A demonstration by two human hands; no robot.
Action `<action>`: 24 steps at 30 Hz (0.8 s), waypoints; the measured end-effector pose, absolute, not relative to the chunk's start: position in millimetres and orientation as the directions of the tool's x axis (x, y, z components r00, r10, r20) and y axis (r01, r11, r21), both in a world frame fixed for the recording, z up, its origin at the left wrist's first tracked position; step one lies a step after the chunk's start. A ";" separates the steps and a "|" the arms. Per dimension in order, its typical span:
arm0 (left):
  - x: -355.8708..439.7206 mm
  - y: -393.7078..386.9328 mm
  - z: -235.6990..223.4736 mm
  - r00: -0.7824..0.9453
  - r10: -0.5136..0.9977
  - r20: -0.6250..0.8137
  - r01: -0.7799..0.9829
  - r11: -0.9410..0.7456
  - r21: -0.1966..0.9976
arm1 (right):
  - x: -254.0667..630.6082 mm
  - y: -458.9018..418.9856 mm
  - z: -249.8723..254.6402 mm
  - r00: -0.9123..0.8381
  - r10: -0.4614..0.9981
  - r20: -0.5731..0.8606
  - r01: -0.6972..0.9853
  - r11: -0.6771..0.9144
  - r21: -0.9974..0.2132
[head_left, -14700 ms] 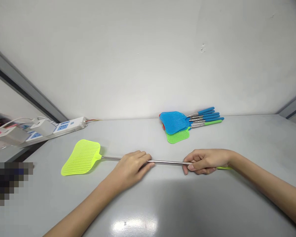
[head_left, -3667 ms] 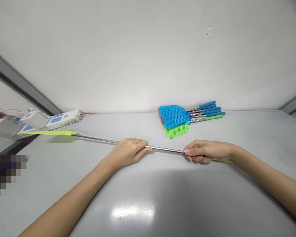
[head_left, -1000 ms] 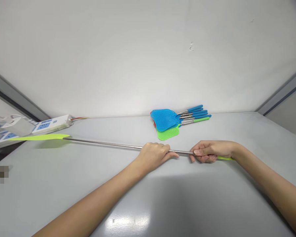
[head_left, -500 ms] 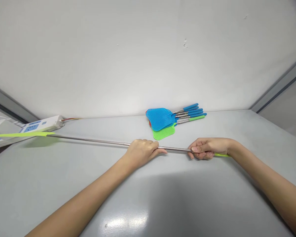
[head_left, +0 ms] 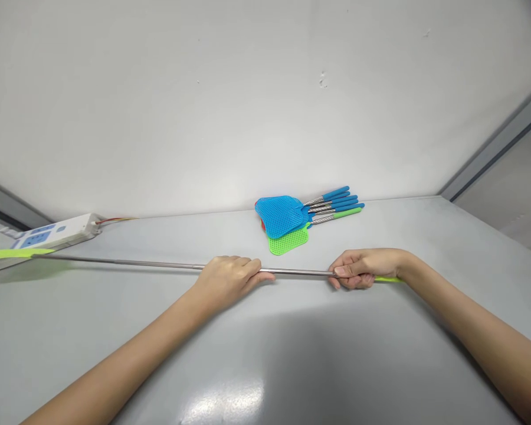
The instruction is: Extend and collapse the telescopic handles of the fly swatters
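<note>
A telescopic fly swatter [head_left: 150,264] stretches across the table, its thin metal rod drawn out long. Its yellow-green head reaches past the left edge of the view, seen edge-on. My left hand [head_left: 230,280] is wrapped round the middle of the rod, thumb pointing right. Near the handle end, my right hand [head_left: 353,270] grips the rod between thumb and fingers; a bit of the yellow-green handle shows below the wrist. Behind both hands lies a pile of fly swatters [head_left: 283,215], mostly blue, with a green one and a red edge underneath.
A white power strip [head_left: 66,232] stands at the back left, with thin coloured wires [head_left: 115,219] leading from it. The grey table [head_left: 292,366] meets a white wall [head_left: 230,106] behind the pile. Grey frame posts rise at both sides.
My left hand has shifted left along the rod, away from my right hand. The swatter's head has moved further left. The view has also turned slightly.
</note>
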State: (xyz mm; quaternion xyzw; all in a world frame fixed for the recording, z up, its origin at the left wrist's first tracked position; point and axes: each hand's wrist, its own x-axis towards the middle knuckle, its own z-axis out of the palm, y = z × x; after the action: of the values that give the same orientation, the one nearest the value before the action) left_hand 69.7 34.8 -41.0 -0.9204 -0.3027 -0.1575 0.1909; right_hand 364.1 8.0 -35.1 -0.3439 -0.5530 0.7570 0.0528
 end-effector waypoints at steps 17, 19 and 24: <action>60.8 42.8 -40.6 0.779 0.466 0.420 0.601 -0.748 -0.283 | 373.8 5.3 -34.7 -0.737 0.474 -0.482 0.323 -0.379 -0.867; 61.0 43.8 -40.7 0.782 0.464 0.417 0.598 -0.747 -0.290 | 374.3 4.2 -35.3 -0.730 0.475 -0.491 0.328 -0.387 -0.862; 61.7 43.2 -42.7 0.780 0.492 0.386 0.599 -0.765 -0.236 | 372.5 4.2 -37.1 -0.714 0.482 -0.507 0.341 -0.393 -0.854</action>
State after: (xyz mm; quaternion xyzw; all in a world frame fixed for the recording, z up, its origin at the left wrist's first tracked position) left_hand 61.7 43.2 -42.7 -0.9269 -0.2944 -0.1526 0.1758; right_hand 372.5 4.2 -37.1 -0.3750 -0.5487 0.7458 0.0472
